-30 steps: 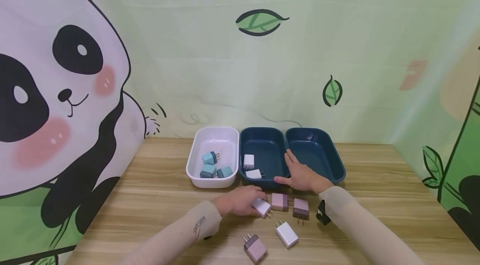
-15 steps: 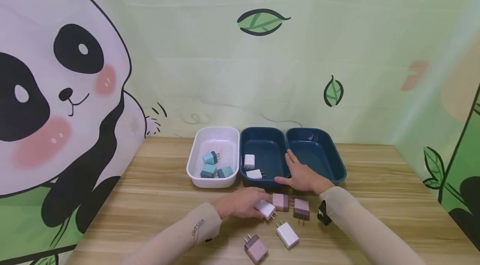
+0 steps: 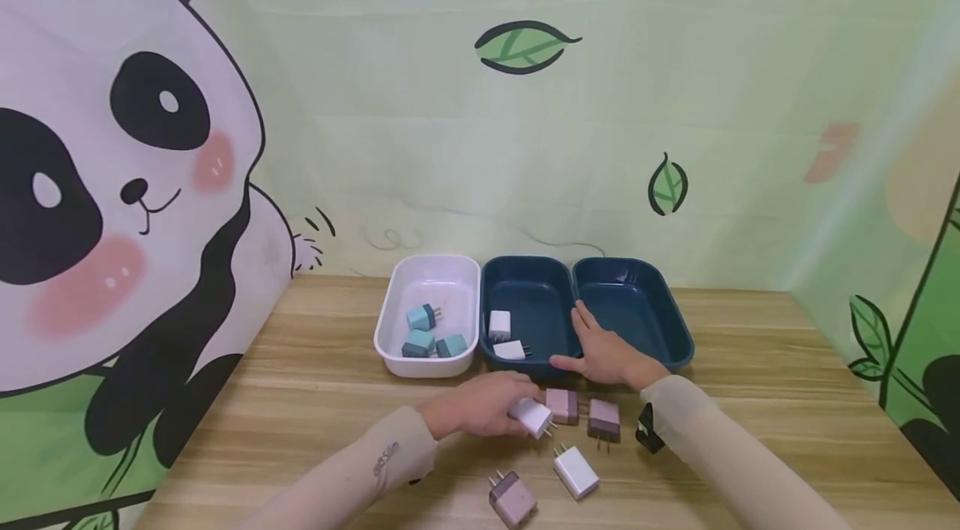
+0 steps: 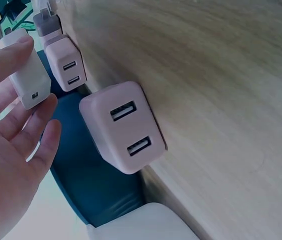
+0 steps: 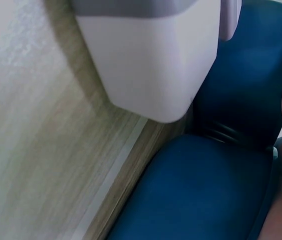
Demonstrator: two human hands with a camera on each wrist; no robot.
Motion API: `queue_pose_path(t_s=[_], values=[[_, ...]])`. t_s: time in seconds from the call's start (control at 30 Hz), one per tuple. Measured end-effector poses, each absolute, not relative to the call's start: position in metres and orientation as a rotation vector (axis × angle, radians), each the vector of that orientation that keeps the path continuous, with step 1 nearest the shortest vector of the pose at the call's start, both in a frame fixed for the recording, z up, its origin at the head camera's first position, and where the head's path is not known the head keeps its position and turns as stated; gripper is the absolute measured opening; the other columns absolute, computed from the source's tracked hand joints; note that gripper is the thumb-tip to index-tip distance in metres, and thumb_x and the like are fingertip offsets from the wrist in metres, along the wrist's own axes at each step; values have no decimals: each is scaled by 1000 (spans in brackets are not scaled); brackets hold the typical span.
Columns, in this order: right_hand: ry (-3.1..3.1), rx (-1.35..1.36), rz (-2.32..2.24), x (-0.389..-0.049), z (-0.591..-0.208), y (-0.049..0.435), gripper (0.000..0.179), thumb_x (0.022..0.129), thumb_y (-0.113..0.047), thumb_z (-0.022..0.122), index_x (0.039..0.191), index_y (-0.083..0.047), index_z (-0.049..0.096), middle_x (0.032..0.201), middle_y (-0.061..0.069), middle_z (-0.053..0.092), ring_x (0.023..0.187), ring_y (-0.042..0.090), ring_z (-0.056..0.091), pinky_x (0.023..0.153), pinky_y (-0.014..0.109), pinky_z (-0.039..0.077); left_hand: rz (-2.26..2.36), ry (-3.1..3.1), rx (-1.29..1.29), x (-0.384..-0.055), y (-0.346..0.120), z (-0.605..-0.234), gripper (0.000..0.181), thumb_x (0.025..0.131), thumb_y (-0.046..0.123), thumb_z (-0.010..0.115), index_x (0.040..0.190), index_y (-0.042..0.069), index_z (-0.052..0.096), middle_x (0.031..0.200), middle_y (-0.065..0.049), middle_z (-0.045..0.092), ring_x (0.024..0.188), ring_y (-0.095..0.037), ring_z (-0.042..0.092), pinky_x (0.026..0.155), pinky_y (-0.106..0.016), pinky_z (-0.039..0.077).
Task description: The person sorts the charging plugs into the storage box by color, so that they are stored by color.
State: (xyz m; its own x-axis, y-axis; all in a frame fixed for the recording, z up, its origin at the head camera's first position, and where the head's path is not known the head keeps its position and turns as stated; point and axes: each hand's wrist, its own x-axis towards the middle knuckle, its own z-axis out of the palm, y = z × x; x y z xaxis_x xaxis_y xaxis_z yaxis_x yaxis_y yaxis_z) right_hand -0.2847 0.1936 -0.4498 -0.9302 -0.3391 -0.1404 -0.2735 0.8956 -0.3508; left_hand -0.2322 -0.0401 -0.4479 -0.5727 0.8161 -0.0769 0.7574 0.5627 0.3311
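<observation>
My left hand [image 3: 480,405] pinches a white USB wall charger [image 3: 529,416] between thumb and fingers, its prongs pointing toward the lower right. In the left wrist view this charger [image 4: 31,75] shows a single port on its end. Right beside it lies a pink two-port charger [image 3: 560,406] with a purple-grey prong end, and a second pink charger [image 3: 603,415] to its right. My right hand [image 3: 611,357] rests with extended fingers on the adjoining rims of the middle navy tray [image 3: 551,305] and the right navy tray [image 3: 667,305].
Nearer me lie another white charger [image 3: 576,473] and a pink charger [image 3: 513,502]. The white tray [image 3: 384,338] at left holds three teal chargers [image 3: 418,343]. Two white chargers [image 3: 500,323] lie in the middle tray. A panda-printed backdrop [image 3: 420,138] stands behind the wooden table [image 3: 300,397].
Over the last second my left hand has shifted slightly right with the white charger in its fingers. The right hand stays on the tray rims.
</observation>
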Motion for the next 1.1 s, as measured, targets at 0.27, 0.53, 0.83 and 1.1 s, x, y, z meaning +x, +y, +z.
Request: queue_pose_path(t_s=[0.27, 0.53, 0.83, 1.1], values=[[2868, -465, -488, -286, -449, 196, 107, 81, -66, 56, 150, 2, 9, 156, 17, -2, 132, 47, 29, 100, 59, 30, 435, 2567, 1318, -232, -46, -442, 41, 85, 29, 72, 123, 21, 59, 116, 6, 58, 97, -6, 51, 87, -23, 45], [2872, -467, -494, -285, -449, 197, 105, 83, -63, 57, 149, 3, 9, 156, 18, -3, 131, 46, 30, 101, 58, 30, 417, 2596, 1325, -232, -50, -431, 41, 86, 34, 70, 123, 19, 59, 114, 5, 59, 95, -5, 52, 85, -22, 45], [2875, -486, -496, -285, -452, 194, 104, 84, -62, 57, 149, 3, 10, 156, 18, -2, 130, 46, 32, 101, 58, 31, 504, 2613, 1255, -233, -60, -420, 37, 87, 31, 69, 120, 18, 59, 111, 7, 59, 91, -7, 53, 80, -22, 46], [2879, -480, -498, -285, -454, 193, 105, 83, -63, 58, 150, 2, 10, 156, 17, -2, 131, 45, 31, 101, 58, 30, 550, 2646, 1239, -233, -64, -410, 38, 86, 33, 70, 120, 17, 61, 114, 5, 61, 93, -7, 55, 78, -22, 47]])
